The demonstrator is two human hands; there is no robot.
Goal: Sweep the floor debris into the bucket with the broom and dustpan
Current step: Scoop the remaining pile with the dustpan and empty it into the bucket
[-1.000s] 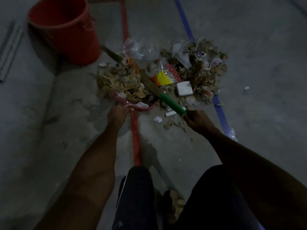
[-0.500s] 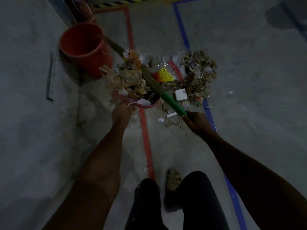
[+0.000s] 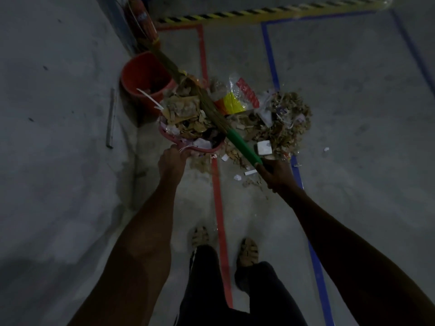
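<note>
Your left hand point(image 3: 173, 161) grips the heaped dustpan point(image 3: 188, 142) at mid-frame, beside the bucket point(image 3: 143, 78) upper left. Your right hand point(image 3: 276, 174) grips the broom point(image 3: 242, 147) by its green handle. The load looks light and loose, so carry it level.

The bucket point(image 3: 147, 78) serves as landmark; the dustpan point(image 3: 188, 140), heaped with scraps, sits just right of it and nearer the person, apparently touching its side, though the dim view leaves that unsure; the left hand point(image 3: 173, 161) holds the dustpan's near edge; the broom point(image 3: 211, 109) lies slantwise over the dustpan, its far end passing the bucket's right rim, its near end held in the right hand point(image 3: 275, 172); the debris pile point(image 3: 282, 121) lies on the floor well right of the bucket, beyond the broom; a metal strip point(image 3: 111, 118) lies just left of the bucket.
</note>
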